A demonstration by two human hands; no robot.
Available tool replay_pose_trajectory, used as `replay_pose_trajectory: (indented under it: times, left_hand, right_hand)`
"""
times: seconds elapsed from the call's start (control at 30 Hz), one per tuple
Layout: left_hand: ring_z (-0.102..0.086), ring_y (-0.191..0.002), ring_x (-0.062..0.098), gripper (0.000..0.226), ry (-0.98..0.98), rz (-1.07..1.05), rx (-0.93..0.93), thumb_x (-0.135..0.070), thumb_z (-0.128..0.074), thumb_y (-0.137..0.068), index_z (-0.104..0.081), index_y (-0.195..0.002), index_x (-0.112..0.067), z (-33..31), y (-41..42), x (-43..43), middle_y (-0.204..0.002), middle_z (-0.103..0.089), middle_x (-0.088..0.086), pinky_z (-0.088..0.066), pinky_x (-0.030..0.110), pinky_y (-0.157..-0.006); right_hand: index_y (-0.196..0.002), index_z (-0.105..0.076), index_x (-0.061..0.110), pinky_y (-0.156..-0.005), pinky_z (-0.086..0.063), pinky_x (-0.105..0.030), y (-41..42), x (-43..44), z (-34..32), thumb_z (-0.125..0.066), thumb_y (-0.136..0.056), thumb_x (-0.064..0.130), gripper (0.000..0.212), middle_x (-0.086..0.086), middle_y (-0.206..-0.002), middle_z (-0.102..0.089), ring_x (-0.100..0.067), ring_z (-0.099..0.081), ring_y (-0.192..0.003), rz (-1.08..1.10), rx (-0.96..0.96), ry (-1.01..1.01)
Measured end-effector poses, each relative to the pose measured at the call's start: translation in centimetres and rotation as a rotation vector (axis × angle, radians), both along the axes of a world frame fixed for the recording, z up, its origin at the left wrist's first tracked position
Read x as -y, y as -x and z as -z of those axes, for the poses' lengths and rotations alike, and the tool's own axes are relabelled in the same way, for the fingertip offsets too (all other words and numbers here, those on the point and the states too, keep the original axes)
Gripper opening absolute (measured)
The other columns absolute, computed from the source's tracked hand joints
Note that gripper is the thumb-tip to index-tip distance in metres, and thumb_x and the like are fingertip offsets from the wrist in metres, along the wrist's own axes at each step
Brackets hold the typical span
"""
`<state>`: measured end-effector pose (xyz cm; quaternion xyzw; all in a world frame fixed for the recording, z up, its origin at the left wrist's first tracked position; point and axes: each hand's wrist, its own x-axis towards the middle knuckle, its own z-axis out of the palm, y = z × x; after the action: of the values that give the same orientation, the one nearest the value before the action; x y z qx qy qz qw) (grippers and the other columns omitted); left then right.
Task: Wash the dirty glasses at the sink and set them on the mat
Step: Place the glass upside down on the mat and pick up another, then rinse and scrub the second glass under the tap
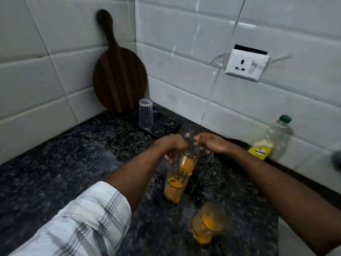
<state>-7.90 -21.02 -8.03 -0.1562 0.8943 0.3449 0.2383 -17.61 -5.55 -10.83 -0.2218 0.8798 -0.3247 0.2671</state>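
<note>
Nearest of the dirty glasses [207, 222] stands low on the dark speckled counter [73, 163], smeared inside with orange residue; a second smeared glass [175, 184] sits just beyond it, and a third glass [188, 159] is up in the person's grasp. Their left hand [173, 146] is curled closed around its upper part, while the right hand [212, 144] hovers beside it with fingers loosely together, touching or nearly touching the rim; blur hides which. These glasses look thin-walled, rigid and breakable, and the coating would likely make them slick, so I'd judge the safest hold is a full wrap around the middle of the body, not a pinch at the rim. Further back, one clean clear glass [145, 113] rests upside down on the black ridged mat [166, 126] in the corner, so the job seems barely started. A round wooden board [120, 76] leans against the white tiled wall [184, 43], a socket plate [246, 64] is on the right-hand wall, and a green-capped bottle [271, 137] stands at the counter's right. No sink shows from here.
</note>
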Motion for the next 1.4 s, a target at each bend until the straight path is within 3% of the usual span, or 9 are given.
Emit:
replay_pose_trajectory:
  times: [0.13, 0.27, 0.5, 0.6, 0.7, 0.9, 1.03, 1.2, 1.4]
  left_hand:
    - [-0.068, -0.050, 0.027, 0.033, 0.121, 0.008, -0.105, -0.012, -0.046, -0.091, -0.063, -0.068, 0.004, 0.9, -0.3, -1.8, -0.060, -0.067, 0.019, -0.060, 0.034, -0.053]
    - [-0.071, -0.073, 0.030, 0.029, 0.233, 0.030, -0.231, -0.026, -0.053, -0.093, -0.065, -0.081, -0.002, 0.8, 0.1, -4.0, -0.078, -0.066, 0.015, -0.060, 0.035, -0.067]
    - [-0.073, -0.081, 0.027, 0.036, 0.334, 0.182, -0.350, -0.036, -0.051, -0.093, -0.070, -0.094, -0.006, -1.7, 2.2, -12.0, -0.090, -0.075, 0.014, -0.058, 0.034, -0.076]
    - [-0.069, -0.099, 0.032, 0.032, 0.314, 0.256, -0.427, -0.035, -0.054, -0.092, -0.069, -0.097, -0.007, -3.1, 2.0, -17.9, -0.102, -0.072, 0.014, -0.053, 0.037, -0.080]
    - [-0.072, -0.084, 0.030, 0.025, 0.263, 0.324, -0.444, -0.034, -0.056, -0.089, -0.058, -0.075, -0.014, -3.4, 1.6, -24.0, -0.085, -0.073, 0.012, -0.057, 0.036, -0.078]
    - [-0.072, -0.079, 0.032, 0.032, 0.208, 0.397, -0.436, -0.031, -0.053, -0.092, -0.065, -0.074, -0.008, -2.9, 0.4, -34.9, -0.081, -0.073, 0.018, -0.058, 0.034, -0.069]
    - [-0.071, -0.056, 0.024, 0.058, 0.049, 0.404, -0.345, -0.048, -0.044, -0.095, -0.070, -0.065, -0.005, -2.2, 0.0, -40.9, -0.062, -0.072, 0.013, -0.062, 0.034, -0.066]
    - [-0.067, -0.087, 0.034, 0.066, 0.039, 0.265, -0.440, -0.061, -0.039, -0.096, -0.067, -0.091, -0.002, -1.8, 2.0, -45.3, -0.095, -0.071, 0.021, -0.048, 0.035, -0.071]
    - [-0.062, -0.103, 0.036, 0.050, 0.117, 0.237, -0.609, -0.044, -0.046, -0.101, -0.064, -0.110, 0.001, -3.3, 4.1, -47.2, -0.110, -0.066, 0.021, -0.044, 0.036, -0.077]
  right_hand:
    - [-0.112, -0.055, 0.026, -0.066, -0.043, -0.029, -1.3, -1.6, 0.5, -0.053, -0.095, 0.023, 0.017, -0.010, -0.112, -0.065, -0.016, -0.060, -0.090, -0.002, 0.075, 0.003]
    - [-0.139, -0.042, 0.017, -0.095, -0.050, -0.038, -2.1, -3.6, 0.8, -0.074, -0.077, 0.023, 0.070, -0.005, -0.134, -0.055, -0.022, -0.053, -0.124, -0.052, 0.067, -0.026]
    - [-0.145, -0.037, 0.019, -0.103, -0.047, -0.038, -3.5, -12.4, -0.1, -0.085, -0.071, 0.015, 0.089, -0.002, -0.131, -0.058, -0.018, -0.057, -0.119, 0.101, -0.139, 0.105]
    - [-0.141, -0.041, 0.015, -0.101, -0.047, -0.029, -5.1, -17.5, -0.6, -0.088, -0.067, 0.009, 0.087, -0.001, -0.132, -0.058, -0.014, -0.057, -0.119, 0.206, -0.189, 0.237]
    - [-0.134, -0.049, 0.022, -0.096, -0.050, -0.025, -6.8, -23.2, -0.6, -0.091, -0.059, 0.016, 0.086, 0.006, -0.122, -0.063, -0.009, -0.062, -0.110, 0.303, -0.272, 0.300]
    - [-0.118, -0.059, 0.024, -0.079, -0.049, -0.013, -9.8, -34.3, -0.3, -0.091, -0.057, 0.018, 0.069, 0.011, -0.107, -0.069, 0.007, -0.063, -0.093, 0.410, -0.352, 0.277]
    - [-0.111, -0.060, 0.027, -0.079, -0.054, -0.017, -11.0, -40.6, -0.1, -0.092, -0.057, 0.021, 0.063, 0.010, -0.100, -0.070, 0.003, -0.065, -0.091, 0.495, -0.370, 0.301]
    - [-0.114, -0.060, 0.018, -0.075, -0.052, -0.013, -11.1, -45.1, -1.2, -0.091, -0.060, 0.018, 0.062, 0.006, -0.097, -0.070, -0.004, -0.067, -0.088, 0.610, -0.394, 0.316]
    - [-0.105, -0.058, 0.023, -0.061, -0.045, -0.003, -10.7, -46.8, -2.8, -0.086, -0.064, 0.011, 0.052, 0.014, -0.082, -0.066, 0.005, -0.062, -0.075, 0.736, -0.431, 0.321]
